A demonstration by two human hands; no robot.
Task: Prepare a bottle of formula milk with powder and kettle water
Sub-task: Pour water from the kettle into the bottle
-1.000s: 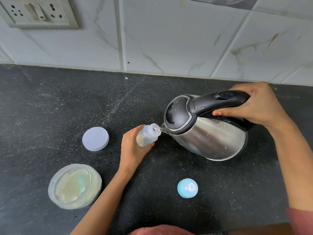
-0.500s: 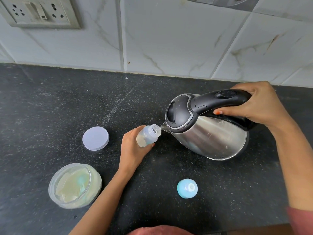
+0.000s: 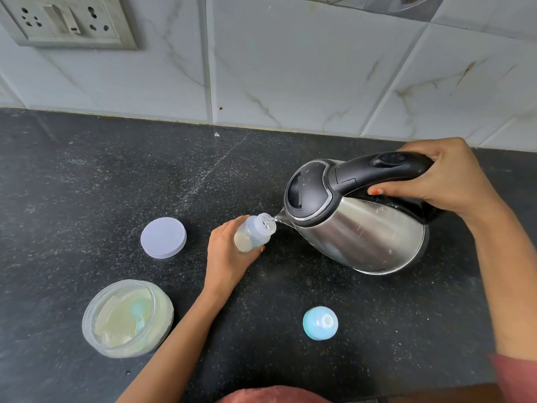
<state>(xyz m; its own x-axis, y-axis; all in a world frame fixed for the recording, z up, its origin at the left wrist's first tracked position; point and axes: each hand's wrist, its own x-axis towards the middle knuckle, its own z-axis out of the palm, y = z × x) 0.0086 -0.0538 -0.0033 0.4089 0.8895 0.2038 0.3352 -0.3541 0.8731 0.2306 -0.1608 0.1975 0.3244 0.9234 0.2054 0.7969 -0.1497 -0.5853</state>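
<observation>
A small clear feeding bottle (image 3: pixel 252 233) with pale powder at its bottom is gripped by my left hand (image 3: pixel 226 257) and tilted to the right. My right hand (image 3: pixel 441 178) grips the black handle of a steel kettle (image 3: pixel 357 225), which is tipped left with its spout at the bottle's open mouth. A thin stream of water runs from the spout into the bottle. An open glass jar of pale powder (image 3: pixel 128 318) with a blue scoop inside stands at the front left. Its lilac lid (image 3: pixel 163 237) lies flat behind it. The blue bottle cap with teat (image 3: pixel 320 323) sits at the front centre.
Everything stands on a dark speckled stone counter (image 3: pixel 87 175) backed by a white marbled tile wall. A switch and socket plate (image 3: pixel 61 21) is on the wall at the top left. The counter's front edge runs along the bottom right.
The kettle has tipped a little further toward the bottle and water now shows at the spout. Both hands keep their holds; the bottle has barely moved.
</observation>
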